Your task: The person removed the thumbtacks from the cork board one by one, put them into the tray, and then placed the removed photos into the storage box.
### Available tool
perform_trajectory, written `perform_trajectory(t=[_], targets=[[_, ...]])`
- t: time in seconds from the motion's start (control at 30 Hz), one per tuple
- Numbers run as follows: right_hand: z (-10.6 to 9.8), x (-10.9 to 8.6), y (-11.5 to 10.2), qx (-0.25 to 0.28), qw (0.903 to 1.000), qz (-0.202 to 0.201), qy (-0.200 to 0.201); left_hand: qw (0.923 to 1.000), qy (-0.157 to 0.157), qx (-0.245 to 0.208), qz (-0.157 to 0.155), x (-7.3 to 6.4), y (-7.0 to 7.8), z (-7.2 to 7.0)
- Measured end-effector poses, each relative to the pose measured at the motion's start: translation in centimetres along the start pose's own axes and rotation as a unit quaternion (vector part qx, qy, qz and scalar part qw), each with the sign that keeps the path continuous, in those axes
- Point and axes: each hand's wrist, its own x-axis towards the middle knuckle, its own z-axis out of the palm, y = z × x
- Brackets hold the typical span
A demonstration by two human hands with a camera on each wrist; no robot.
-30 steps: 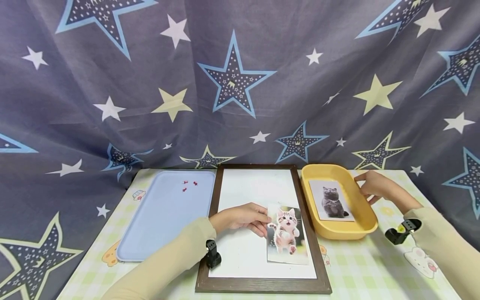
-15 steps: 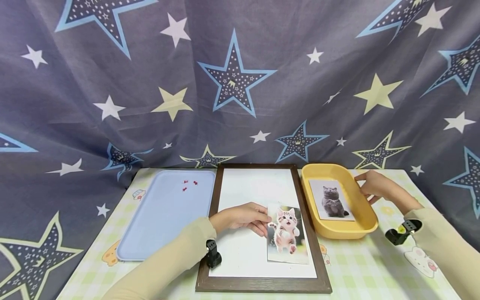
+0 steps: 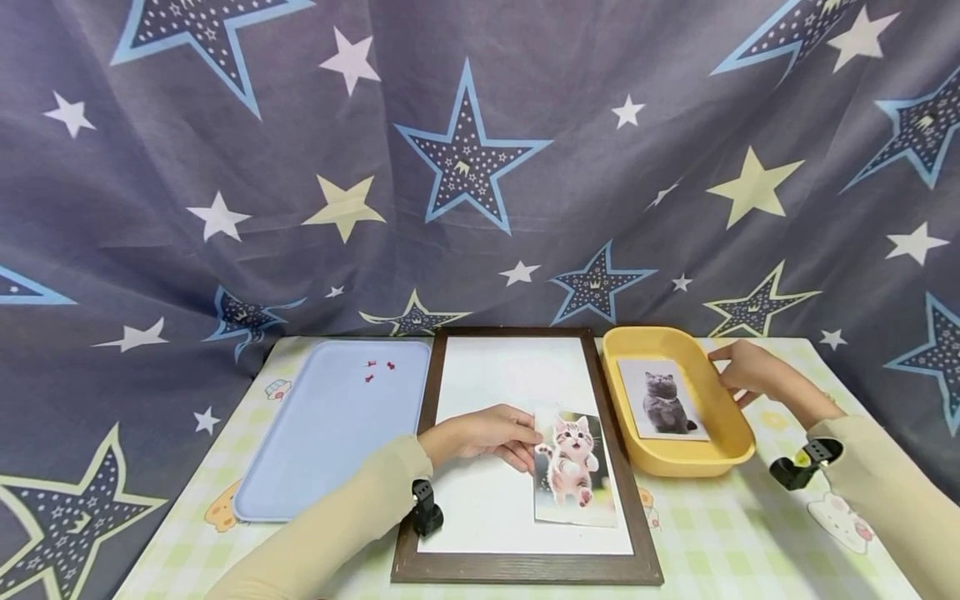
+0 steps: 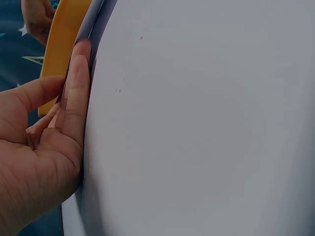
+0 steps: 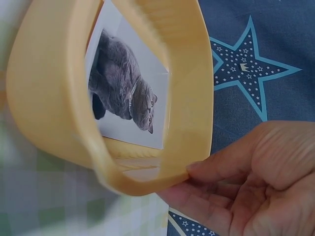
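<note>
My left hand (image 3: 487,435) pinches the left edge of a kitten photo (image 3: 576,475) between thumb and fingers, over the lower right of a white board (image 3: 487,512) with a dark brown frame. In the left wrist view the thumb and fingers meet at the photo's edge, close to the white surface (image 4: 197,123). At the right, my right hand (image 3: 753,372) grips the rim of a yellow basin (image 3: 720,408), thumb inside and fingers outside. A grey cat photo (image 5: 120,78) lies in the basin; in the head view it leans toward the left side.
Left of the board lies a light blue tray (image 3: 322,442) holding several red push pins (image 3: 369,379). A green checked tablecloth (image 3: 712,533) covers the table. Behind it hangs a dark curtain (image 3: 525,250) printed with stars.
</note>
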Motion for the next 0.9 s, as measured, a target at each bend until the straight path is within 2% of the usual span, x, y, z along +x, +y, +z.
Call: perform_trajectory(t=[0.33, 0.9], targets=[[-0.10, -0.07, -0.12, -0.004, 1.0000, -0.002, -0.001, 0.9999, -0.013, -0.001, 0.001, 0.13, -0.09, -0.18], [-0.07, -0.20, -0.02, -0.003, 1.0000, -0.007, 0.001, 1.0000, -0.002, 0.004, 0.001, 0.04, -0.04, -0.07]])
